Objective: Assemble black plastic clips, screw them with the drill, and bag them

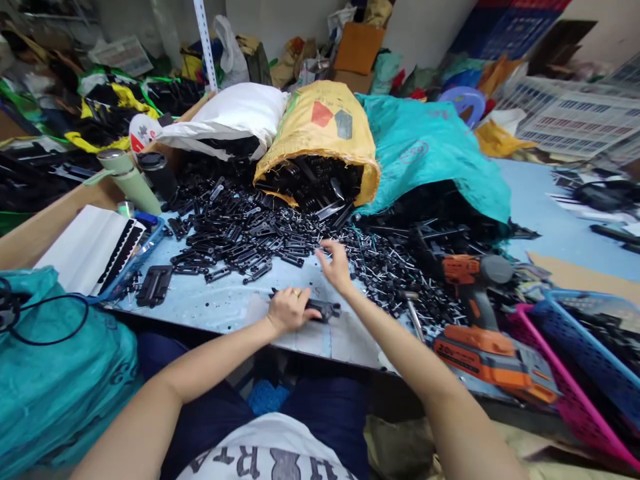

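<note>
My left hand (289, 310) is closed around a long black plastic part (326, 311), pressing it on the work surface near the front edge. One end of the part sticks out to the right of the fingers. My right hand (337, 268) is raised beyond it, thumb and index finger apart, with nothing visible between them. It hovers at the border between a heap of small black plastic pieces (245, 233) and a scatter of screws (373, 263). A hammer (414, 315) lies right of the hand, and an orange-grey cordless drill (473, 280) stands on its battery.
White (245, 110), yellow (320, 127) and teal (420, 147) sacks spill black parts along the back. A green bottle (129, 183) and a dark cup (156, 175) stand left. Pink (565, 393) and blue (595, 333) baskets sit right; a teal bag (70, 387) fills the left front.
</note>
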{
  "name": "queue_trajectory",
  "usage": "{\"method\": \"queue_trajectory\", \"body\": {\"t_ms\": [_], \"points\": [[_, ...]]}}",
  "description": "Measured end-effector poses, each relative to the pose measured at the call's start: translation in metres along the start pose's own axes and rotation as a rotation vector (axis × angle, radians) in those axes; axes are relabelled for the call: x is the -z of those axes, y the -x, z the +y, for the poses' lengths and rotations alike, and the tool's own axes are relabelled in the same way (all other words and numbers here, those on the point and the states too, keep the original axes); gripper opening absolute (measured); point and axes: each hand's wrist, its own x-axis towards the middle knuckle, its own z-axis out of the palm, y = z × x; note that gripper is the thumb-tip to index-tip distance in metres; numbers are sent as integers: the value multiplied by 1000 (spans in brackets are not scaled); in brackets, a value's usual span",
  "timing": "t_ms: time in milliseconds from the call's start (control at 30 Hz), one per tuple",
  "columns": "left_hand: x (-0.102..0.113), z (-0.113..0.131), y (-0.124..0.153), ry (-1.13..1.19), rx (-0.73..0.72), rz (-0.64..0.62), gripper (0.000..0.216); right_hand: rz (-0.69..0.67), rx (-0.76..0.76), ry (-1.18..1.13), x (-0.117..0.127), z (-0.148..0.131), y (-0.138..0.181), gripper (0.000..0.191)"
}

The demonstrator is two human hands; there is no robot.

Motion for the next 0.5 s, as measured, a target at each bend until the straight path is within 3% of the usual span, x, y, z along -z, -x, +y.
{"method": "queue_trajectory", "body": {"t_ms": [100, 200, 300, 367, 500], "points": [[-18, -24, -44, -160, 105, -124, 70, 112, -388, 215, 12, 42, -78, 36], [-20, -36, -75, -189, 106, -121, 55, 120, -675, 197, 11, 65, -125, 51], [-1, -54, -81, -195, 143, 6, 37, 147, -700, 133, 6, 73, -136, 59], [21, -74, -73, -251, 297, 64, 31, 185, -676, 45, 6, 71, -129, 62], [56, -123, -48, -432, 649, -33, 28, 107, -599, -502, 13, 49, -97, 58]]}}
